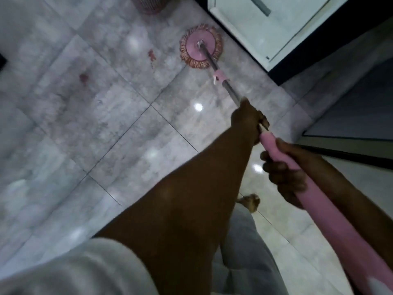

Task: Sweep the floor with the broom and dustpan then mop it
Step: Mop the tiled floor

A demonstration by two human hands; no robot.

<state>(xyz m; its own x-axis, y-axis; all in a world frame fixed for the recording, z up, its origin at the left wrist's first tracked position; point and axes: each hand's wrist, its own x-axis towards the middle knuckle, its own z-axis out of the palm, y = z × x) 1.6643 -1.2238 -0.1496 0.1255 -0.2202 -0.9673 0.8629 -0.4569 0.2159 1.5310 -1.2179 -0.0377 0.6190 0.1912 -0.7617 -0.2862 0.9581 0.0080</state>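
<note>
The left hand (pixel 247 120) grips the mop (pixel 194 50) by its metal shaft, the right hand (pixel 284 177) by its pink sleeve, whose end is cut off. Reddish marks (pixel 151 55) on the floor (pixel 85 128) are too blurred to identify.

It looked like a room in a home, with a shiny grey tile floor (pixel 85 124), a pink basket (pixel 150 5) and a dark door frame (pixel 282 76).

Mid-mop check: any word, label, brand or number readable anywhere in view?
None can be read. The mop handle, its pink collar, the mop head and the white cabinet show no legible marking, and the picture is blurred.
</note>
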